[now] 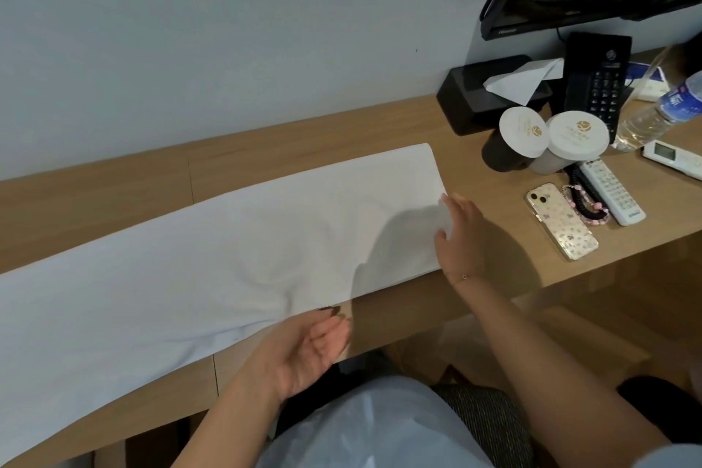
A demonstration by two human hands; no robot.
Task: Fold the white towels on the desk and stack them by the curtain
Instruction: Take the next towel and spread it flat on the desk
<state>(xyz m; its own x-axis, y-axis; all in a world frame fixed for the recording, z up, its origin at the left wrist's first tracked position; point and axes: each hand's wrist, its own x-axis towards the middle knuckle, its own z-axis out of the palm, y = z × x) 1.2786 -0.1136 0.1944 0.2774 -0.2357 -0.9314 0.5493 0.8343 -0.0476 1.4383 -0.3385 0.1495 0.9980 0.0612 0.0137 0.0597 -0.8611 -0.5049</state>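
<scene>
A long white towel (197, 262) lies spread flat along the wooden desk (505, 270), running from the left edge of the view to mid-desk. My right hand (461, 236) rests at the towel's right end, thumb and fingers closed on the short edge. At the desk's front edge my left hand (307, 350) is palm up, fingers loosely spread, touching the towel's near long edge without a clear grip. No curtain is in view.
Right of the towel lie a phone (560, 224) with a bead strap, two remotes (611, 194), two covered cups (577, 137), a black tissue box (490, 95), a desk telephone (600, 80) and a water bottle (661, 110). A wall-mounted screen (532, 11) hangs above. A plastic bag (364, 429) sits in my lap.
</scene>
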